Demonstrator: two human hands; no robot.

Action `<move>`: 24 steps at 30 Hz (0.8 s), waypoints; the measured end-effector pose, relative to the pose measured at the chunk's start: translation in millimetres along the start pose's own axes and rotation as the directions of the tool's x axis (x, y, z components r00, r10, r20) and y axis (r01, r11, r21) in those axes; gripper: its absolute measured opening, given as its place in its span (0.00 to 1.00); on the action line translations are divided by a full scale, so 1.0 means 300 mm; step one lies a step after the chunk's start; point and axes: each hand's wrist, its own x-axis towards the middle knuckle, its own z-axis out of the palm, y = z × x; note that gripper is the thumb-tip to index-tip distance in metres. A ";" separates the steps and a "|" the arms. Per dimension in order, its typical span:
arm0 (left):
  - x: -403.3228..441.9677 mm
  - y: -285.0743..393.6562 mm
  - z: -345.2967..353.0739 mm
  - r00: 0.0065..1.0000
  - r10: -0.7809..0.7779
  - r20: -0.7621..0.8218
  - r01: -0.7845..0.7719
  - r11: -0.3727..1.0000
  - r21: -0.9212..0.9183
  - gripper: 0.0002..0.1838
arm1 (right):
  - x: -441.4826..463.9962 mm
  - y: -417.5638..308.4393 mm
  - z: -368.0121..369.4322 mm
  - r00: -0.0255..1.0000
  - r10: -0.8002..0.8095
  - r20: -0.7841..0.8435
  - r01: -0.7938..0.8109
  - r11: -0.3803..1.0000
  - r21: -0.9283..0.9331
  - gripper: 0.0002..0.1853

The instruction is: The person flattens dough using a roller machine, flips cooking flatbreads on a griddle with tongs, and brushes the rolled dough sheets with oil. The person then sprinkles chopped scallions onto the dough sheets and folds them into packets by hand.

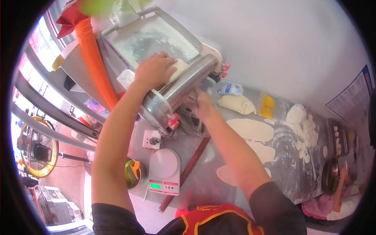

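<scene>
My left hand lies over a pale lump of dough at the top of a metal dough roller machine. Its fingers are stretched out and a little apart, touching the dough. Below the roller, at the machine's front, is my right hand; its fingers are partly hidden by the machine, and what they touch cannot be made out. Flattened dough sheets lie on the table near my right forearm. Behind them sits a larger piece of dough.
A digital scale, a socket block and a wooden rolling pin are near the table's front. A yellow scraper and small dough pieces lie rightward. Another person's arm is at far right. A fan stands left.
</scene>
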 end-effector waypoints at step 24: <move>0.001 0.019 -0.021 0.998 -0.032 0.050 0.030 0.998 0.049 0.19 | -0.034 0.131 -0.043 0.966 -0.147 0.213 0.050 0.914 0.403 0.23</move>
